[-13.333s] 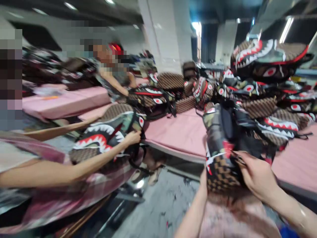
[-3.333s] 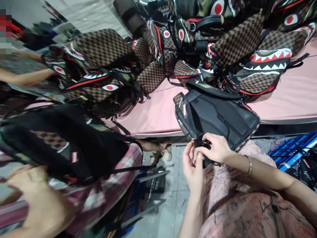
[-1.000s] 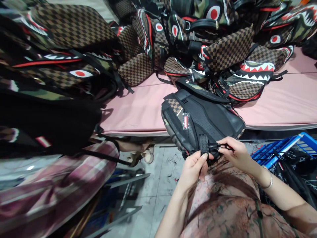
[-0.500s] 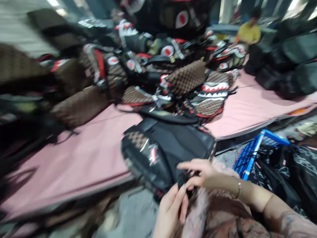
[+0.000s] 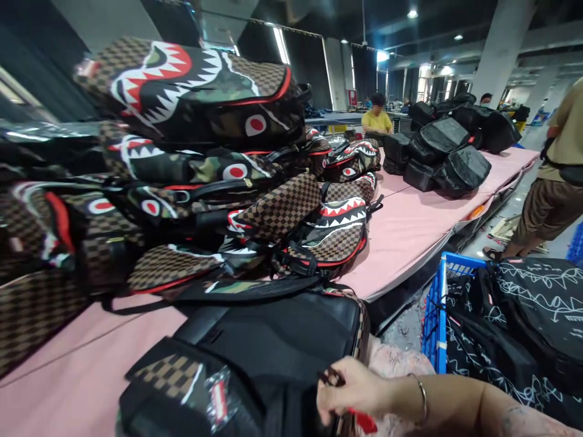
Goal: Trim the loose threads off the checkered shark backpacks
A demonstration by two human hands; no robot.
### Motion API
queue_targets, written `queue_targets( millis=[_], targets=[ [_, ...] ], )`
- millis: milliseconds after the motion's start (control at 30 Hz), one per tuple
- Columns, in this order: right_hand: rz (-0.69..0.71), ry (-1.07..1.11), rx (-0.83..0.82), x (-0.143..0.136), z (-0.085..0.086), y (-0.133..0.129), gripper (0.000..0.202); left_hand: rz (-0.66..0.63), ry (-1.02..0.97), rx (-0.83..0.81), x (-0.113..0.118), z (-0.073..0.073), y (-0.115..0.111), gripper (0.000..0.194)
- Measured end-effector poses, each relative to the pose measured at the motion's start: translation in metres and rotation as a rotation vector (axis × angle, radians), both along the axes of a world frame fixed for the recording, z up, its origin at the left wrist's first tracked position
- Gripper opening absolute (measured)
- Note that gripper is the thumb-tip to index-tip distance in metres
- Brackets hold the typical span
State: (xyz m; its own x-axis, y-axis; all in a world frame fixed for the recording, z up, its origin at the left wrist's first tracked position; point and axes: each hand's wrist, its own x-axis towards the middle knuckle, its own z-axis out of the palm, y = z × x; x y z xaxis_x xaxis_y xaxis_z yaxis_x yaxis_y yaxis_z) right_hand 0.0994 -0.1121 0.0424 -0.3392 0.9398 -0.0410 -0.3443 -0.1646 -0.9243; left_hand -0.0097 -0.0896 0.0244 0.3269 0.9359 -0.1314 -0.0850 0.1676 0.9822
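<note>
A black backpack (image 5: 282,334) lies at the near edge of the pink-covered table (image 5: 392,233), its checkered brown front pocket (image 5: 166,373) facing up with a red tag in clear plastic (image 5: 218,400) on it. Over the right side of this bag is my right hand (image 5: 348,391), its fingers closed round a small dark thing that I cannot make out. Something red (image 5: 364,420) shows just below that hand. My left hand is out of view.
Checkered shark-mouth backpacks (image 5: 200,91) are heaped at the left and centre. Black bags (image 5: 441,149) are piled farther back. A blue crate (image 5: 439,315) of black printed bags stands at the right. One person in yellow (image 5: 377,121) is behind the table; another stands far right.
The view has lifted and turned, showing more of the room. My left hand has gone out of view. My right hand's fingers, spread at the bag before, have closed, and something red now shows beneath.
</note>
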Motion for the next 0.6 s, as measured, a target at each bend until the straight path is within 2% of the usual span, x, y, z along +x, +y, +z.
queue_targets(
  millis=[67, 133, 267, 333, 400, 467, 533, 600],
  targets=[
    [0.053, 0.046, -0.015, -0.001, 0.003, 0.003, 0.053, -0.074, -0.037, -0.062, -0.006, 0.006, -0.006, 0.035],
    [0.092, 0.016, -0.026, -0.006, 0.006, 0.005, 0.054, -0.068, -0.043, -0.128, -0.015, 0.013, -0.019, 0.025],
    [-0.185, -0.205, -0.112, -0.014, 0.011, 0.007, 0.05, 0.125, -0.008, -0.182, -0.033, 0.026, -0.052, 0.033],
    [-0.233, -0.286, -0.094, -0.014, 0.012, 0.008, 0.047, 0.245, 0.068, -0.145, -0.038, 0.031, -0.061, 0.034],
    [-0.218, -0.368, -0.006, -0.014, 0.011, 0.008, 0.041, 0.329, 0.118, -0.155, -0.04, 0.035, -0.064, 0.029],
    [-0.232, -0.479, 0.123, -0.012, 0.009, 0.006, 0.029, 0.387, 0.066, -0.249, -0.041, 0.037, -0.064, 0.027],
    [-0.307, -0.624, 0.278, -0.008, 0.009, 0.001, 0.023, 0.452, -0.044, -0.339, -0.043, 0.038, -0.063, 0.031],
    [-0.387, -0.778, 0.456, -0.003, 0.009, -0.003, 0.024, 0.5, -0.123, -0.37, -0.044, 0.039, -0.062, 0.033]
  ],
)
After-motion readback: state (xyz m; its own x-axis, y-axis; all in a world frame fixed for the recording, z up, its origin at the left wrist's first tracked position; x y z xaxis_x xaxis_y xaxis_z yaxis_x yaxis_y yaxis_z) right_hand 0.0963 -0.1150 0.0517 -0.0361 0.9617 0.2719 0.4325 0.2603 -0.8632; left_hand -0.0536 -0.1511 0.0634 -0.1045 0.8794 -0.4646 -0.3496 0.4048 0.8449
